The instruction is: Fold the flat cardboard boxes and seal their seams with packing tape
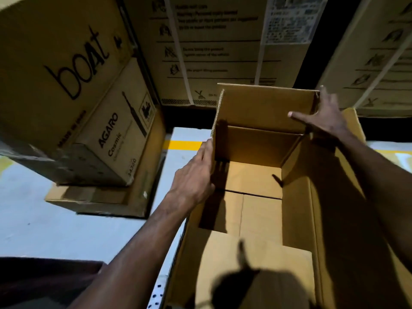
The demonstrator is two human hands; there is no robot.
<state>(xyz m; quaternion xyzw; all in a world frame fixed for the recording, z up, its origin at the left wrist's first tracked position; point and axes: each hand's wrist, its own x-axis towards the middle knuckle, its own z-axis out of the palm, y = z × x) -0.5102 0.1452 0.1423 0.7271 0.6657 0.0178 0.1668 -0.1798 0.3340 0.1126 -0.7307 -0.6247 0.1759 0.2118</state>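
Standing open-topped on the grey floor (44,219), the cardboard box (252,179) is sitting between both hands. The left hand (196,175) is pressing flat against its left wall, fingers straight; the right hand (323,117) is spreading open over the far-right corner, gripping nothing.

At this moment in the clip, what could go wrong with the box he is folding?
1. The far flap stands upright, steadied only by the spread right hand; it could spring back.
2. The left hand merely presses the open box at its left wall, so the box may skew.
3. No tape is visible on the bottom seam; it may open.
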